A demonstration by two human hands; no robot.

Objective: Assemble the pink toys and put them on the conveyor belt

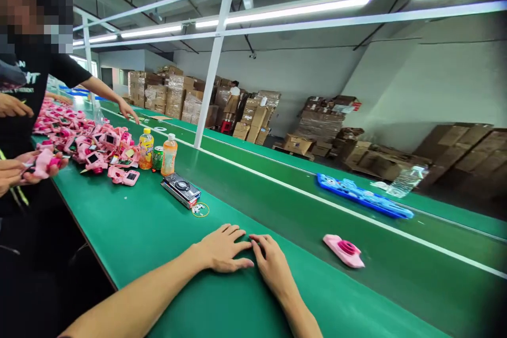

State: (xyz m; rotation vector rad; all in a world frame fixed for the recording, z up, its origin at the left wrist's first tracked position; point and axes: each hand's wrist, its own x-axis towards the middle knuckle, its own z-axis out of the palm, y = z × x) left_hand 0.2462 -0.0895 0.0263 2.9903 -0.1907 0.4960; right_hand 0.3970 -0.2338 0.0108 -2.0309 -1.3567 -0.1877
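I see the pink toy camera (344,251) lengthwise along the green conveyor belt (277,206), right of my nearer right hand (272,264), curled, grip unclear; my left hand (225,248) is spread wide.

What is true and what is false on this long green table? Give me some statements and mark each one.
1. A green can stands between two bottles. True.
2. The left hand is gripping a bottle. False: it lies spread on the green table, holding nothing.
3. The right hand is empty. True.
4. The blue tray is empty. False: it holds light blue pieces.
5. The single pink piece with the round magenta part lies beyond the right hand, apart from the pink pile. True.
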